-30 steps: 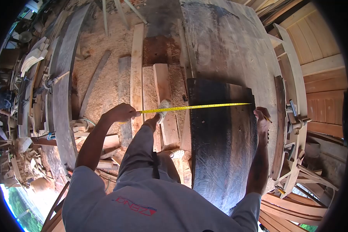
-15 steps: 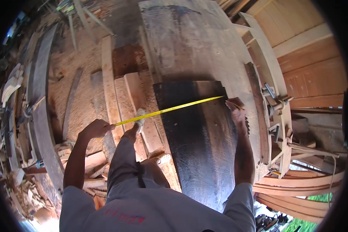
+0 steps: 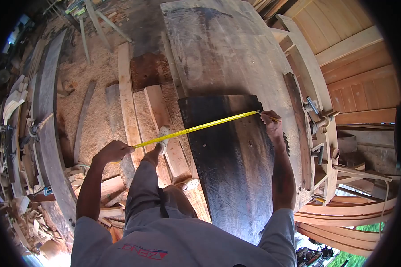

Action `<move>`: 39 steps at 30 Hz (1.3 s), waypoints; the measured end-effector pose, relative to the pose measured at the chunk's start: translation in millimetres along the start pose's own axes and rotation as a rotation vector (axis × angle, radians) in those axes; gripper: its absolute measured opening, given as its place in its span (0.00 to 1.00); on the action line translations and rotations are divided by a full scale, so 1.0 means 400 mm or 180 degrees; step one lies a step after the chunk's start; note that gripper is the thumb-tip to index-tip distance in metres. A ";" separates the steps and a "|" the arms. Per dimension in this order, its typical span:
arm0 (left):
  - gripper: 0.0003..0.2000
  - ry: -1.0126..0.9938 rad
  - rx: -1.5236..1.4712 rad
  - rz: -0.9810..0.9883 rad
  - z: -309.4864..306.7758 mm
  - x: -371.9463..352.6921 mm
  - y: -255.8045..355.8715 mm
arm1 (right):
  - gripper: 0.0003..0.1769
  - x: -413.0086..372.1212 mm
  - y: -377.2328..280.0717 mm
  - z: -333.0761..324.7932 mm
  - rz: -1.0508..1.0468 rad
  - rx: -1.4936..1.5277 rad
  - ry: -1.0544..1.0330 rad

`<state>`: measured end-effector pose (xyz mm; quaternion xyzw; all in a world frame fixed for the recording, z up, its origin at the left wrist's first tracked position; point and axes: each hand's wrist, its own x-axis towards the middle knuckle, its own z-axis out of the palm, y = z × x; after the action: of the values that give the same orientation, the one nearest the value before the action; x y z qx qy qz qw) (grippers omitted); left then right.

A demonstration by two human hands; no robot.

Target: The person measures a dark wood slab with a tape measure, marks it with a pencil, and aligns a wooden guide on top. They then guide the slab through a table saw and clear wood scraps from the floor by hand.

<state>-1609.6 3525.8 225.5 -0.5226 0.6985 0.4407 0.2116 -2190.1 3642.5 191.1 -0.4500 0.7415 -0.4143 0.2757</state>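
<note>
A yellow tape measure (image 3: 198,128) stretches taut and slightly slanted across a dark, weathered wooden board (image 3: 223,164). My left hand (image 3: 114,152) is closed around its near-left end, out beyond the board's left edge and over the sawdust floor. At the board's right edge, my right hand (image 3: 272,122) is closed, with its fingertips right at the other end of the tape. A thin pencil (image 3: 275,119) pokes out between the fingers of that hand. The board rests partly over a larger, worn wooden sheet (image 3: 227,49).
My foot in a light shoe (image 3: 164,135) stands beside a short timber block (image 3: 167,129). Long planks (image 3: 49,111) lie to the left over sawdust. A wooden frame with clamps (image 3: 314,107) stands at right, near curved timbers (image 3: 343,216). Wood scraps (image 3: 40,227) pile up at lower left.
The view has shifted slightly. Both hands keep hold at the two ends of the stretched tape, and the right hand sits a little higher against the board's edge.
</note>
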 end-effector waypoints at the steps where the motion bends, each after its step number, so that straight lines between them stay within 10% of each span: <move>1: 0.23 -0.0011 0.0021 -0.0004 0.000 0.000 0.000 | 0.10 0.002 0.000 -0.001 -0.0015 -0.0014 -0.0014; 15: 0.22 0.0529 -0.2058 -0.0068 0.097 -0.061 -0.171 | 0.13 0.027 0.024 -0.030 -0.1072 -0.0527 -0.0427; 18: 0.21 0.0703 -0.2106 -0.0389 0.166 -0.104 -0.272 | 0.10 0.016 0.012 -0.032 -0.0100 -0.0290 -0.0356; 30: 0.28 0.0774 -0.2171 -0.1203 0.371 -0.216 -0.462 | 0.15 -0.004 0.006 -0.038 -0.0071 -0.0233 -0.0408; 39: 0.27 0.0803 -0.2238 -0.0701 0.399 -0.199 -0.430 | 0.15 0.042 0.037 -0.044 -0.0205 -0.0171 -0.0463</move>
<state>-1449.4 3691.5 134.3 -0.6851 0.4651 0.5602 -0.0219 -2217.7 3637.5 186.6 -0.5097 0.7155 -0.3691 0.3032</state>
